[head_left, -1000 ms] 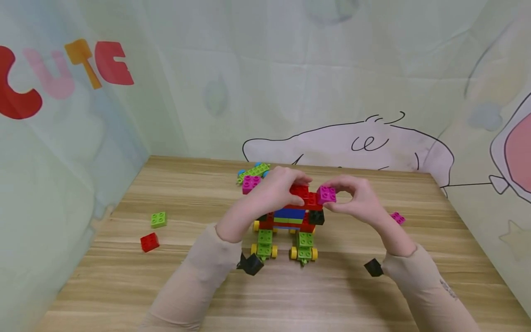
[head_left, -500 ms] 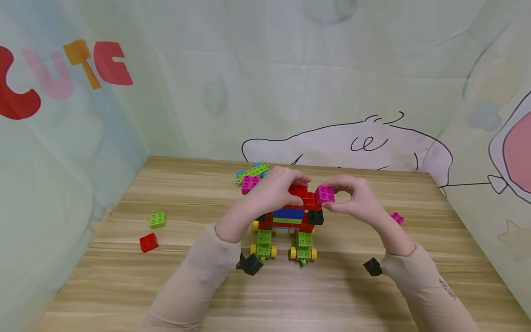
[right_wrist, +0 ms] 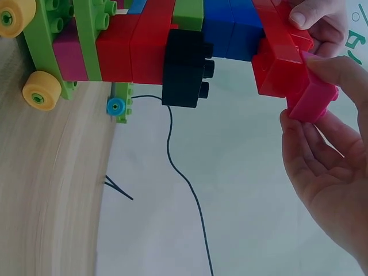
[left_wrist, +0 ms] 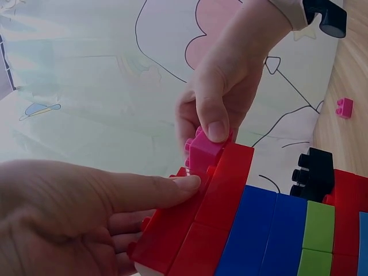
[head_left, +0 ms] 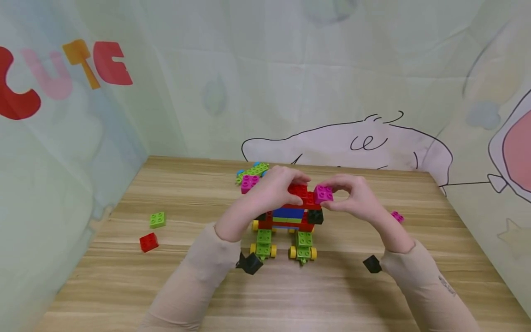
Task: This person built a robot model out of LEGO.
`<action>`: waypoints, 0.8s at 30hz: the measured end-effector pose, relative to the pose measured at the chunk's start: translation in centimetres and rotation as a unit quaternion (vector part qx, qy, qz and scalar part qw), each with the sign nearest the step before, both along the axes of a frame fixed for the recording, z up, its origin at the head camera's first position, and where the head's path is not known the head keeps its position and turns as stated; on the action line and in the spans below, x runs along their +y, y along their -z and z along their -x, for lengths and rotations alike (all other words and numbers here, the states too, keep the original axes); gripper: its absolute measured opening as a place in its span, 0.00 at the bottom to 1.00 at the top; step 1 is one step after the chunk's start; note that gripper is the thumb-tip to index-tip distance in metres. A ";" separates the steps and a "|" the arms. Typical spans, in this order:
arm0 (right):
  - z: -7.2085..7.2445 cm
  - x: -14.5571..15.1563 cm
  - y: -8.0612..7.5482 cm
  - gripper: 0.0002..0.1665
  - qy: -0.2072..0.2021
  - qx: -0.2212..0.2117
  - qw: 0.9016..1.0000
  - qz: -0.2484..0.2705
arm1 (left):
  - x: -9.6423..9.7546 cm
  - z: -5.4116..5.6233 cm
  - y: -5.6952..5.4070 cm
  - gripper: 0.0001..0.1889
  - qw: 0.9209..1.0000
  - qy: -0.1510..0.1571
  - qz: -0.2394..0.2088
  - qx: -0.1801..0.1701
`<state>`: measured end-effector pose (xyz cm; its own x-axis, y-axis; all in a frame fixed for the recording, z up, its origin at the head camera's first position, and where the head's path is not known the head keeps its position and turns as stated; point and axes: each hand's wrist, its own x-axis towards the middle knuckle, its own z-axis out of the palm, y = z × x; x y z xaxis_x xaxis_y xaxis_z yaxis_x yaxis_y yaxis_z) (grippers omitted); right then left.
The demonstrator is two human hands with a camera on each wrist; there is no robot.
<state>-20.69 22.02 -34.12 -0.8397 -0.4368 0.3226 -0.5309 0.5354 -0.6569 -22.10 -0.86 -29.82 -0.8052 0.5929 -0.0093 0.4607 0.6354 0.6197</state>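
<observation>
A toy vehicle of building bricks stands on the table, with blue bricks (head_left: 288, 213), black bricks (head_left: 315, 216) and green wheeled bases (head_left: 263, 237) under a red top row. My left hand (head_left: 275, 184) grips the red bricks (left_wrist: 215, 198) of that row, thumb on one side and fingers on the other. Between thumb and fingers my right hand (head_left: 356, 196) pinches a pink brick (head_left: 323, 193) against the row's right end. Whether its studs are fully seated I cannot tell. Another pink brick (head_left: 249, 183) shows at the left end, partly behind my left hand.
A green base with blue wheels (head_left: 254, 172) lies behind the vehicle. Off to the left are a loose green brick (head_left: 157, 220) and a red brick (head_left: 149, 242). One small pink brick (head_left: 397, 216) lies to the right. A printed cloth (head_left: 265, 92) hangs behind the table.
The pink brick in my right hand has shifted very slightly left against the red row. My left hand keeps its hold, and the vehicle stays in place.
</observation>
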 end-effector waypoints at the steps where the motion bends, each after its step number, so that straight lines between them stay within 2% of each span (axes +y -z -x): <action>1: 0.0 0.0 0.0 0.18 0.000 0.000 1.000 -0.003 | 0.0 0.0 0.0 0.27 1.000 0.001 -0.001 0.000; 11: 0.3 -0.1 -0.2 0.19 -0.005 -0.001 1.000 -0.023 | 0.0 0.1 0.1 0.27 1.000 0.003 -0.001 0.002; 24: -0.1 -0.2 -0.2 0.19 0.002 0.006 0.999 -0.033 | 0.1 0.0 -0.1 0.27 1.000 0.009 0.008 0.003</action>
